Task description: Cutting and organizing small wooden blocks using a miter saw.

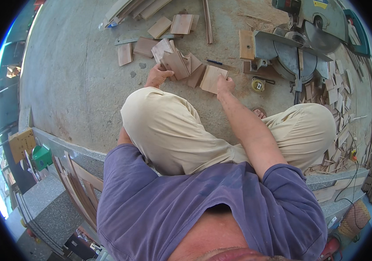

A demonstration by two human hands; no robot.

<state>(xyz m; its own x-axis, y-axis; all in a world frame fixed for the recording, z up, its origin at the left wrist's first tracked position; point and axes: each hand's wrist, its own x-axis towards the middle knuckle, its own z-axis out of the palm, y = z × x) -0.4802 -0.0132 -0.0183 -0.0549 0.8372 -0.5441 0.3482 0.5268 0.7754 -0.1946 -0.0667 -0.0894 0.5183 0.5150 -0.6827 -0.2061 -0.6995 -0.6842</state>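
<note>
My left hand (156,75) is closed on the near left edge of a stack of short wooden boards (175,65), its thumb along the side. The boards stand tilted against one another on the concrete floor, and some fingers are hidden behind them. To the right, my right hand (225,84) pinches the right edge of a pale, nearly square wooden board (212,80). That board is beside the leaning brown pieces (196,75); whether it touches them I cannot tell. A dark pen (214,62) lies just beyond it.
A miter saw (297,48) stands at the far right, with a tape measure (257,84) in front of it. Loose boards (182,24) and a metal ruler (127,41) lie beyond my hands. Wood offcuts (338,93) are heaped along the right, near a black cord (355,174).
</note>
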